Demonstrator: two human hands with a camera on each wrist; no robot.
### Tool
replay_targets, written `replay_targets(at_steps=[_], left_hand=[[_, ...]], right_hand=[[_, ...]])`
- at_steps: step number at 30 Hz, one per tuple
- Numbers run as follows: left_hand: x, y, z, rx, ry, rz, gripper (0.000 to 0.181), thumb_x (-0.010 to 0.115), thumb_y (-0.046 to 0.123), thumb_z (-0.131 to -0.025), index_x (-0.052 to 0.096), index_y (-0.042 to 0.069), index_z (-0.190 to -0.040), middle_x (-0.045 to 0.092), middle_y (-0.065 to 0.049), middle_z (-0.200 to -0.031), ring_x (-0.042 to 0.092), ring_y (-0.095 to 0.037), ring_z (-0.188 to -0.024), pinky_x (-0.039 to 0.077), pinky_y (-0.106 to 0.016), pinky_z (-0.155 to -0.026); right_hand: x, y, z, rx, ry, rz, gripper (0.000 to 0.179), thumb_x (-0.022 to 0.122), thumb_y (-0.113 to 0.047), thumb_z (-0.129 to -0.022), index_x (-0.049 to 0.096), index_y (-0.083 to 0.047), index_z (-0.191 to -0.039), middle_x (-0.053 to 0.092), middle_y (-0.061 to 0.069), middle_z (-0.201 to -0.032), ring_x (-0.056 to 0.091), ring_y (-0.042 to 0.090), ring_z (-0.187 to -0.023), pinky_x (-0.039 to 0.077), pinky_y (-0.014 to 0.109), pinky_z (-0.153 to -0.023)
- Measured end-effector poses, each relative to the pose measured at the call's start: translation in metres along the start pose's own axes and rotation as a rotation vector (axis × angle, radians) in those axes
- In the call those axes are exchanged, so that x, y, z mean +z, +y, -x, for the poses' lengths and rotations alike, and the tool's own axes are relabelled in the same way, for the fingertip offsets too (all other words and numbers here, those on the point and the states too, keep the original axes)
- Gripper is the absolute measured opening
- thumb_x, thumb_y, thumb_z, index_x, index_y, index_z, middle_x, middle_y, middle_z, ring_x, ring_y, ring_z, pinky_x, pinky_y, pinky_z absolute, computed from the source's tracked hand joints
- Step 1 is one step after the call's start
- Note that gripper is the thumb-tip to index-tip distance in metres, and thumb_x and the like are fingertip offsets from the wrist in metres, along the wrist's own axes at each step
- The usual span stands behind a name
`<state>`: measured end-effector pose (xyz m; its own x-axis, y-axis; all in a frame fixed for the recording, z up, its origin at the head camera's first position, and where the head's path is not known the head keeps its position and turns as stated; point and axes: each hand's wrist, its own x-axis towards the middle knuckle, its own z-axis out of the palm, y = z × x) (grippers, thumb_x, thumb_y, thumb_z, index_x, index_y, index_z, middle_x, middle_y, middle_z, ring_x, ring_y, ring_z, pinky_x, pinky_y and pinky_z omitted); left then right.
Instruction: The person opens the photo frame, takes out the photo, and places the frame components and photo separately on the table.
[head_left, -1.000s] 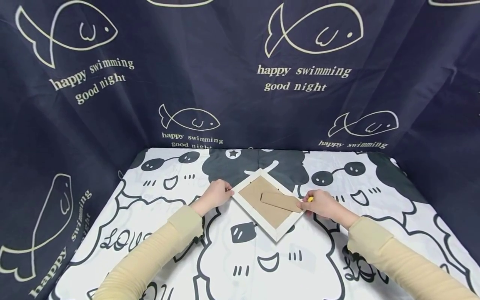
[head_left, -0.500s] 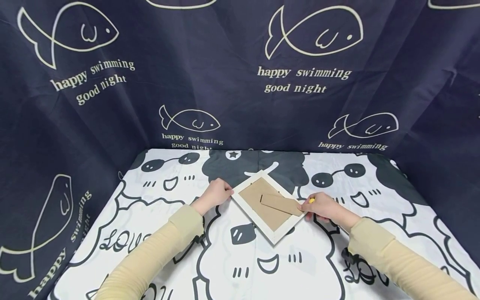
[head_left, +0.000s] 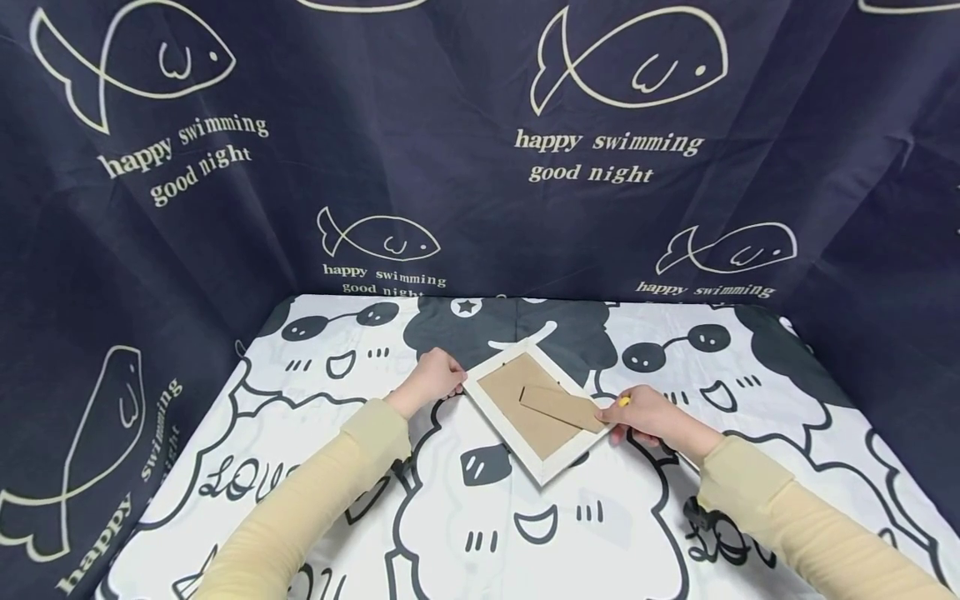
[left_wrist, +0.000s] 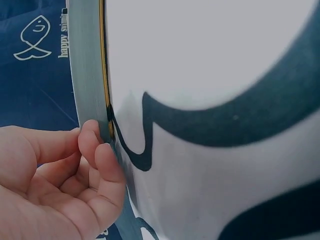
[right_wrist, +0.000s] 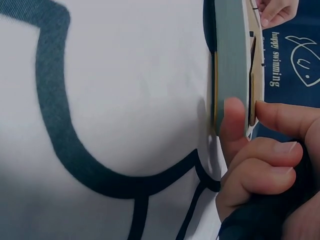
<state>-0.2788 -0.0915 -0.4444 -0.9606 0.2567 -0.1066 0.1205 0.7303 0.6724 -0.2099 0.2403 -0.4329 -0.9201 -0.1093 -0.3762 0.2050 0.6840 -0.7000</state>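
A white-edged picture frame (head_left: 495, 412) lies face down in the head view, turned cornerwise, its brown backing board (head_left: 504, 385) and cardboard stand leg (head_left: 558, 406) facing up. My left hand (head_left: 437, 374) pinches its left corner; in the left wrist view the fingertips (left_wrist: 104, 152) meet the frame's pale side (left_wrist: 86, 65). At the opposite corner my right hand (head_left: 643, 414) grips the frame, the thumb lying by the end of the stand leg. From the right wrist, one finger (right_wrist: 234, 117) presses along the frame's side (right_wrist: 231, 60). The frame's front is hidden.
A white cloth with black cartoon sheep (head_left: 540, 542) covers the table. Dark blue curtains (head_left: 480, 167) with fish drawings hang behind and at both sides. A small yellow thing (head_left: 623, 402) shows at my right hand; its kind is unclear.
The frame has turned slightly, its near corner shifting left. My right hand has come a little toward me, and my left has moved slightly away. Both keep hold of the frame.
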Motion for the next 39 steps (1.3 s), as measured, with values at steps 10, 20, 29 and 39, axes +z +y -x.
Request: replay_targets(at_steps=[10, 20, 29, 39], left_hand=[[-0.004, 0.001, -0.005, -0.03, -0.001, 0.039, 0.019, 0.061, 0.01, -0.09, 0.073, 0.001, -0.078, 0.068, -0.007, -0.062, 0.063, -0.017, -0.051, 0.046, -0.019, -0.046], [-0.007, 0.0, -0.012, -0.05, -0.005, 0.02, 0.019, 0.06, 0.011, -0.091, 0.073, 0.001, -0.08, 0.066, -0.004, -0.061, 0.062, -0.012, -0.054, 0.048, -0.02, -0.051], [-0.008, 0.0, -0.018, -0.042, -0.011, 0.014, 0.019, 0.06, 0.012, -0.091, 0.073, 0.002, -0.082, 0.067, -0.008, -0.064, 0.06, -0.015, -0.053, 0.045, -0.021, -0.056], [-0.011, 0.003, -0.026, -0.015, 0.009, -0.05, 0.019, 0.06, 0.013, -0.09, 0.075, 0.005, -0.08, 0.065, -0.002, -0.06, 0.051, -0.007, -0.047, 0.046, -0.022, -0.062]], right_hand=[[0.001, -0.005, 0.005, 0.007, -0.026, -0.002, 0.028, 0.067, -0.027, -0.084, 0.056, -0.003, -0.074, 0.067, 0.009, -0.06, 0.033, 0.005, -0.032, 0.029, 0.02, -0.036], [0.006, -0.006, 0.01, -0.009, -0.089, -0.038, 0.03, 0.067, -0.029, -0.084, 0.055, -0.002, -0.075, 0.067, 0.009, -0.059, 0.032, 0.005, -0.033, 0.027, 0.02, -0.035], [0.017, -0.011, 0.015, 0.009, -0.087, -0.06, 0.03, 0.068, -0.026, -0.083, 0.053, -0.003, -0.07, 0.067, 0.011, -0.059, 0.035, 0.005, -0.033, 0.029, 0.019, -0.035], [0.023, -0.011, 0.018, 0.044, -0.151, -0.152, 0.028, 0.065, -0.024, -0.085, 0.049, -0.004, -0.073, 0.068, 0.013, -0.061, 0.038, 0.004, -0.034, 0.03, 0.018, -0.036]])
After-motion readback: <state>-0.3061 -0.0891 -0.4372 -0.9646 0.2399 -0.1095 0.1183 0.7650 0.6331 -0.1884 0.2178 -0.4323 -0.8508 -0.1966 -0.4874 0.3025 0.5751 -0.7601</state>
